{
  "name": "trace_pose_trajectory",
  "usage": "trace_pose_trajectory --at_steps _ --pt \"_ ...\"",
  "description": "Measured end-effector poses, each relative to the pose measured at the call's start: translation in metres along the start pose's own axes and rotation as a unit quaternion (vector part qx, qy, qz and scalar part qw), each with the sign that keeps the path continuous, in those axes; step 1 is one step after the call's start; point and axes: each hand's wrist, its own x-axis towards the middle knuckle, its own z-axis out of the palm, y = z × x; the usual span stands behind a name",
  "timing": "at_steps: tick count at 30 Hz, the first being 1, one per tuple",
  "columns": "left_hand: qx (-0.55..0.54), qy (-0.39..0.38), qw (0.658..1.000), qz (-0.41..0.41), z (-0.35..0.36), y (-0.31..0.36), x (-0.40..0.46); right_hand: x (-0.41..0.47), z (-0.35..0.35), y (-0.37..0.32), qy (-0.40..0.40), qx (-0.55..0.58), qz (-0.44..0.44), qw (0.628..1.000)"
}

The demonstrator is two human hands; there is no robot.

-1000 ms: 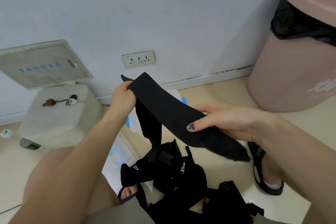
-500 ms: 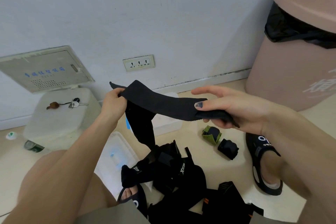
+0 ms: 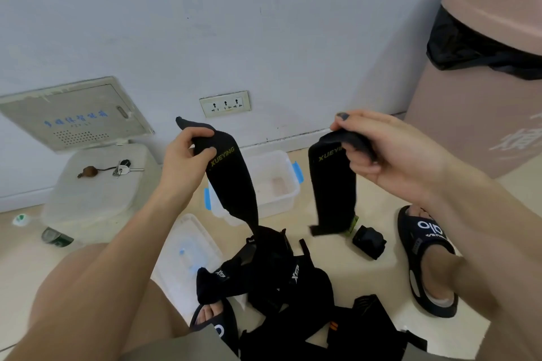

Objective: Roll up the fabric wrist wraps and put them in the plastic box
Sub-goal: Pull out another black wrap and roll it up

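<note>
Left hand [image 3: 187, 152] and right hand [image 3: 390, 155] each pinch a limp, light black wrist wrap [image 3: 231, 184] at its top end; start rolling from there.

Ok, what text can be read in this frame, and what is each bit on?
"XUEYING": black wrap in the left hand.
"XUEYIN", rest hidden: black wrap in the right hand.
"XTEP": black straps on the floor, twice.
Blue characters on the wall panel: blurred.
White marks on the pink bin: cut off.
</note>
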Motion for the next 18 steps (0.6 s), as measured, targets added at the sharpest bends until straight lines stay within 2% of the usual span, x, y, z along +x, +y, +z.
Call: trace_pose_trajectory --at_steps 4,9,11,15,18 --pt "-0.045 -0.002 0.999 0.027 0.003 0.004 -0.003 0.003 0.006 0.008 -0.007 -0.026 0.013 1.000" --pt "-0.136 -0.031 0.990 -0.018 0.009 0.005 -0.002 0.003 0.010 0.019 -0.060 -0.050 0.013 0.997" --pt "-0.156 -0.052 0.986 -0.021 0.011 0.006 -0.003 0.005 0.010 0.025 -0.075 -0.112 -0.007 0.991" --pt "-0.169 -0.080 0.982 -0.005 0.016 0.010 -0.007 0.011 0.018 0.036 -0.019 -0.237 -0.044 0.970" --pt "-0.196 -0.086 0.977 0.007 0.020 0.015 -0.008 0.016 0.021 0.041 0.002 -0.342 -0.079 0.936"
